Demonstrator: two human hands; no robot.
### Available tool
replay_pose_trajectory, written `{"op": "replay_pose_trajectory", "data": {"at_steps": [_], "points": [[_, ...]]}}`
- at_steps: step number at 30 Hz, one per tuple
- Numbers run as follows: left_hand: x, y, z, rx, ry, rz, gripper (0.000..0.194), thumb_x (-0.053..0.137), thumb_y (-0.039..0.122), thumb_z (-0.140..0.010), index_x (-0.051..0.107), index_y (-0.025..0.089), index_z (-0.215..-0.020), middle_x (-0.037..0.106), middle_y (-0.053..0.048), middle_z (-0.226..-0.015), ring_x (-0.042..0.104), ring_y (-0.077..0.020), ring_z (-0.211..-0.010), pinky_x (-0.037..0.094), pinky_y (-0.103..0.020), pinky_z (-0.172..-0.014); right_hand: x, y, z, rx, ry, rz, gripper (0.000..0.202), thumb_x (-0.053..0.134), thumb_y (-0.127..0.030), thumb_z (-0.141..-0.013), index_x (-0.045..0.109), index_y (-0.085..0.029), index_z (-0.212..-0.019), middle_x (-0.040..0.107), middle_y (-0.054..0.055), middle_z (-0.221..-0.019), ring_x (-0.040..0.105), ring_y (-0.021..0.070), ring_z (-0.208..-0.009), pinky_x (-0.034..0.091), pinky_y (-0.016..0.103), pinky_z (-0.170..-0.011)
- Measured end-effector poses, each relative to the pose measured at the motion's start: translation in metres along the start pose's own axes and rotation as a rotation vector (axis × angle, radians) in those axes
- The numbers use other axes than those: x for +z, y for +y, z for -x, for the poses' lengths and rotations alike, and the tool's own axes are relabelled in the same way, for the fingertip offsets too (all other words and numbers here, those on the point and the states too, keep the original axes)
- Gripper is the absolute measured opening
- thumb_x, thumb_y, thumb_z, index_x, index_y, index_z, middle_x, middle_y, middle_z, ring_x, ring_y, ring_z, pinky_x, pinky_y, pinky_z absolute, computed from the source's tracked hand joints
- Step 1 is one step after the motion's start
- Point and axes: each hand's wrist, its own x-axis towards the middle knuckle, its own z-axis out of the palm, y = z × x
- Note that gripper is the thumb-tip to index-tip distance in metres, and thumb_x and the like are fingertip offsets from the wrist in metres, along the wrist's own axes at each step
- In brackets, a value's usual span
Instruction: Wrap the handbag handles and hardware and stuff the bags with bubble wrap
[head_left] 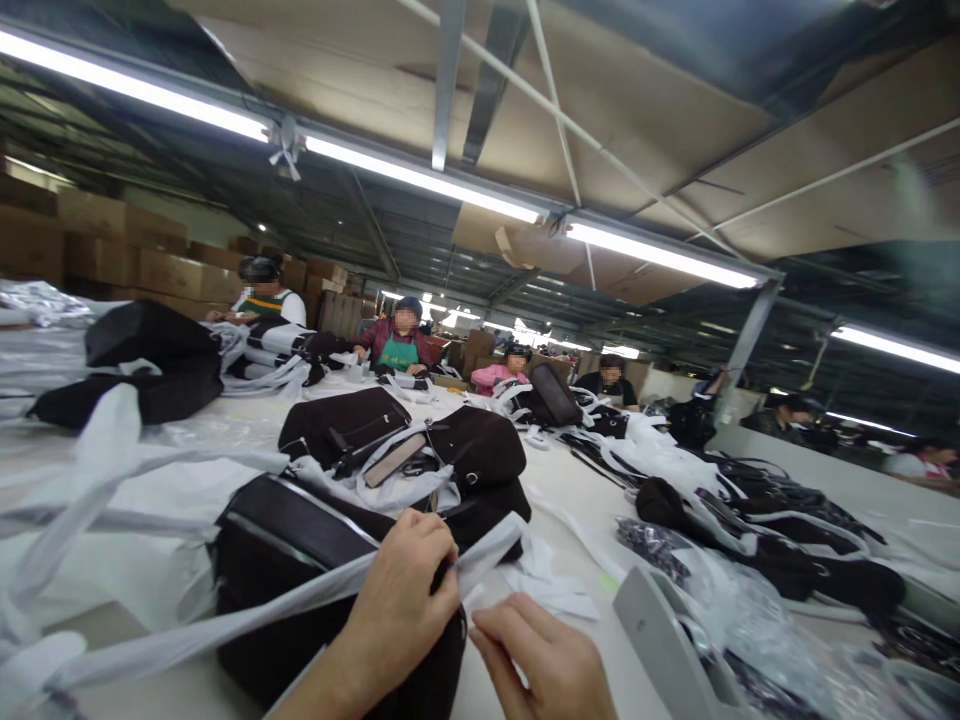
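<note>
A black bag (pixel 255 580) with a glossy panel and a pale zip line lies in front of me. Across it runs a strap wrapped in white tissue (pixel 277 612). My left hand (pixel 409 580) is closed around this wrapped strap, over the bag's right side. Just to the right, my right hand (pixel 544 655) is held low with thumb and fingers pinched together. Anything between those fingertips is too small or hidden to make out. Behind the near bag sit more black bags (pixel 480 450) with metal rings and white tissue among them.
A grey dispenser-like holder (pixel 660 635) stands right of my right hand, beside clear plastic wrapping (pixel 765 610). Black bags and straps (pixel 787 550) pile up at right. Another black bag (pixel 150 360) lies at left. Several co-workers (pixel 401 345) are across the white table (pixel 559 480).
</note>
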Motion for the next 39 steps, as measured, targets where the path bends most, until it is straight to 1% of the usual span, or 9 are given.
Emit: {"op": "replay_pose_trajectory", "data": {"at_steps": [3, 6, 9, 13, 17, 24, 29, 34, 39], "points": [[0.001, -0.003, -0.001, 0.008, -0.011, 0.044, 0.016, 0.05, 0.003, -0.076, 0.05, 0.019, -0.074, 0.058, -0.002, -0.083, 0.048, -0.022, -0.089, 0.04, -0.036, -0.079, -0.016, 0.003, -0.017, -0.327, 0.175, 0.294, 0.024, 0.05, -0.01, -0.094, 0.069, -0.021, -0.104, 0.077, 0.005, -0.098, 0.07, 0.0197, -0.096, 0.049, 0.03, -0.09], [0.0, -0.005, -0.003, 0.025, -0.016, 0.07, 0.014, 0.051, 0.008, -0.08, 0.051, 0.019, -0.073, 0.059, -0.003, -0.083, 0.049, -0.0221, -0.089, 0.041, -0.037, -0.08, -0.014, 0.013, -0.032, -0.443, 0.14, 0.386, 0.028, 0.046, -0.01, -0.097, 0.069, -0.022, -0.106, 0.073, 0.004, -0.117, 0.06, 0.0207, -0.12, 0.034, 0.04, -0.114], [-0.002, -0.006, -0.002, 0.03, -0.037, 0.063, 0.014, 0.05, 0.009, -0.082, 0.051, 0.019, -0.073, 0.059, -0.003, -0.085, 0.049, -0.0216, -0.088, 0.042, -0.038, -0.081, -0.006, 0.025, -0.039, -0.496, -0.013, 0.309, 0.027, 0.044, -0.009, -0.098, 0.068, -0.02, -0.101, 0.072, 0.003, -0.12, 0.058, 0.0197, -0.123, 0.029, 0.041, -0.118], [-0.002, -0.007, 0.0, 0.028, -0.066, 0.056, 0.014, 0.05, 0.007, -0.081, 0.052, 0.019, -0.075, 0.059, -0.004, -0.087, 0.049, -0.0213, -0.09, 0.042, -0.036, -0.083, 0.002, 0.033, -0.038, -0.456, -0.153, 0.155, 0.024, 0.045, -0.011, -0.098, 0.066, -0.02, -0.1, 0.072, 0.005, -0.118, 0.06, 0.0204, -0.12, 0.039, 0.041, -0.111], [0.001, -0.006, 0.0, 0.017, -0.072, 0.072, 0.016, 0.05, 0.003, -0.08, 0.054, 0.018, -0.077, 0.059, -0.004, -0.089, 0.048, -0.0216, -0.093, 0.041, -0.037, -0.085, 0.009, 0.028, -0.034, -0.204, -0.139, 0.029, 0.025, 0.042, -0.01, -0.096, 0.063, -0.021, -0.088, 0.072, 0.006, -0.102, 0.067, 0.0181, -0.09, 0.05, 0.034, -0.083], [-0.007, -0.004, 0.004, 0.073, -0.096, 0.171, 0.023, 0.045, -0.002, -0.076, 0.053, 0.019, -0.08, 0.057, -0.004, -0.092, 0.048, -0.0203, -0.095, 0.041, -0.036, -0.089, 0.02, 0.008, -0.03, 0.479, -0.107, -0.127, 0.015, 0.06, -0.022, -0.081, 0.051, -0.022, -0.069, 0.061, -0.001, -0.064, 0.056, 0.0178, -0.062, 0.038, 0.028, -0.059], [-0.007, 0.002, 0.007, 0.046, -0.097, 0.087, 0.021, 0.053, 0.002, -0.07, 0.053, 0.019, -0.081, 0.057, -0.004, -0.094, 0.047, -0.0227, -0.097, 0.04, -0.038, -0.088, 0.018, 0.009, -0.042, 0.685, -0.118, -0.334, 0.013, 0.059, -0.021, -0.07, 0.047, -0.022, -0.066, 0.05, -0.006, -0.058, 0.047, 0.0134, -0.056, 0.033, 0.025, -0.054], [0.0, 0.014, 0.012, 0.016, -0.046, -0.092, 0.02, 0.05, 0.008, -0.082, 0.058, 0.021, -0.094, 0.061, -0.006, -0.096, 0.047, -0.027, -0.097, 0.038, -0.043, -0.082, 0.014, 0.015, -0.054, 0.928, -0.194, -0.687, 0.016, 0.058, -0.019, -0.058, 0.044, -0.022, -0.064, 0.049, -0.01, -0.049, 0.046, 0.0099, -0.047, 0.032, 0.022, -0.048], [-0.001, 0.012, 0.013, 0.063, -0.056, -0.154, 0.017, 0.049, 0.01, -0.086, 0.063, 0.021, -0.086, 0.062, -0.006, -0.092, 0.048, -0.0271, -0.096, 0.039, -0.044, -0.081, 0.007, 0.013, -0.065, 1.106, -0.286, -0.886, 0.02, 0.061, -0.017, -0.051, 0.043, -0.021, -0.06, 0.049, -0.01, -0.043, 0.05, 0.0099, -0.044, 0.032, 0.02, -0.045]]}}
